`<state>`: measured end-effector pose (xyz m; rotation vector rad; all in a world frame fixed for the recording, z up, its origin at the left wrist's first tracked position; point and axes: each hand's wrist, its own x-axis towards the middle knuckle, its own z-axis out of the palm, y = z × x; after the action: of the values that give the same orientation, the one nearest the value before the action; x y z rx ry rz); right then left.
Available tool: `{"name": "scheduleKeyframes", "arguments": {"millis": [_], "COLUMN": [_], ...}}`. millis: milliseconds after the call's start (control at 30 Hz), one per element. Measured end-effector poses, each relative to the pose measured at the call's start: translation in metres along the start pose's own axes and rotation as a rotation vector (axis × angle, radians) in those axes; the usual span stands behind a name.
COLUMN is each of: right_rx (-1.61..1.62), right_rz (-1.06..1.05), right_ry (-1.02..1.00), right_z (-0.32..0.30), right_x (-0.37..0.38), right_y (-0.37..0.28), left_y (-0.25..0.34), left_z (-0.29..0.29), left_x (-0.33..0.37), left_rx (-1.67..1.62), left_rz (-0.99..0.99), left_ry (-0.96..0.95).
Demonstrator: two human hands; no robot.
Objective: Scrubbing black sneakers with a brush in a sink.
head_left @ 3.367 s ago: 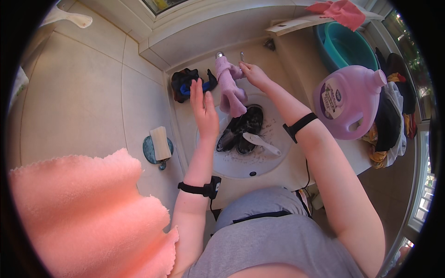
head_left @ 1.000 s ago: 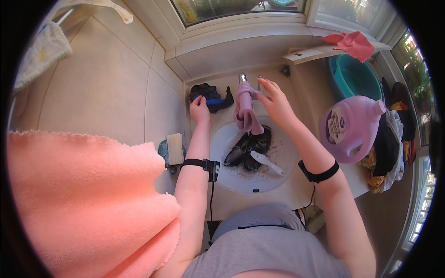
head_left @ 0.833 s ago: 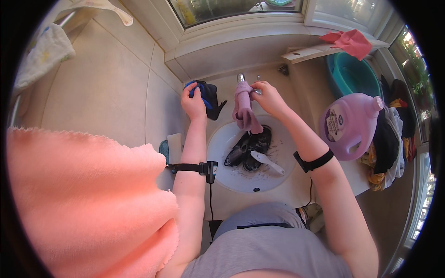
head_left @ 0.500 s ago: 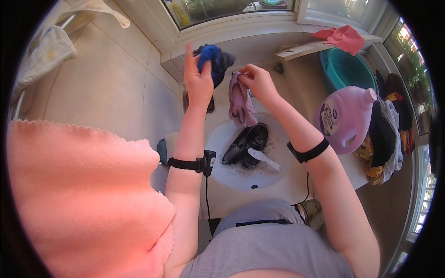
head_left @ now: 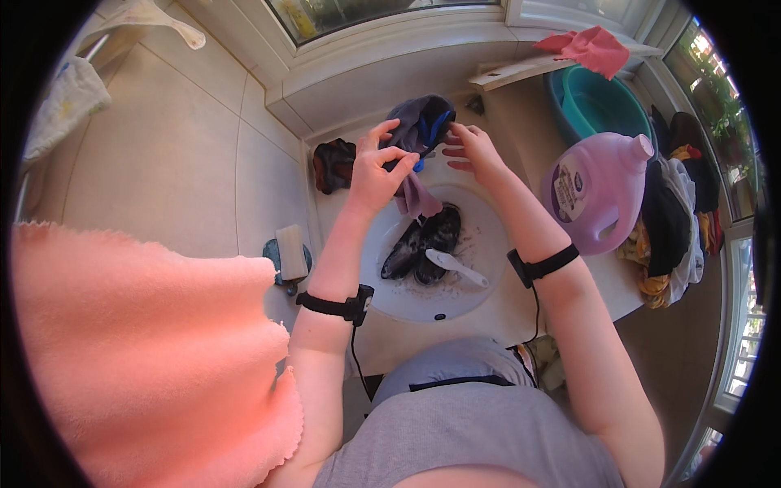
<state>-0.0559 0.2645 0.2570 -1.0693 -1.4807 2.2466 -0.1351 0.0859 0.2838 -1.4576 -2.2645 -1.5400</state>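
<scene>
Since the frame half a second ago, the dark cloth (head_left: 409,112) with blue trim has moved right, away from the wall, and is now between the two hands, above the far side of the sink (head_left: 478,285). Both forearms reach forward from the lower edge, slightly converging. The left hand (head_left: 381,172) is palm inward, with index finger raised along the cloth's left side and thumb bent toward a blue edge; whether it grips is unclear. The right hand (head_left: 477,154) has its fingers spread apart at the cloth's right edge. Bunched, the dark cloth runs roughly lower left to upper right, its blue-trimmed opening facing right. Below it a mauve cloth (head_left: 419,202) hangs lengthwise toward the person, over black shoes (head_left: 423,244) in the sink. On the bench (head_left: 598,301), a purple jug (head_left: 606,183) bears a pale and dark label (head_left: 568,187), its print too small to read.
</scene>
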Motion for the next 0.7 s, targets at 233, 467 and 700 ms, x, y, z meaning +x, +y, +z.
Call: {"name": "scheduleKeyframes", "arguments": {"millis": [233, 467, 700], "right_rx": [-0.004, 0.345, 0.366], "right_rz": [-0.204, -0.543, -0.651], "right_ry": [-0.134, -0.370, -0.349], "right_z": [0.022, 0.057, 0.062], "right_x": [0.005, -0.041, -0.034], "right_y": [-0.023, -0.072, -0.077], "left_y": [-0.019, 0.001, -0.009], "left_z": [0.005, -0.008, -0.011], "left_x": [-0.010, 0.006, 0.015], "left_rx": [-0.521, -0.373, -0.940], "left_rz": [-0.230, -0.466, -0.648], "left_ry": [0.150, 0.040, 0.255]}}
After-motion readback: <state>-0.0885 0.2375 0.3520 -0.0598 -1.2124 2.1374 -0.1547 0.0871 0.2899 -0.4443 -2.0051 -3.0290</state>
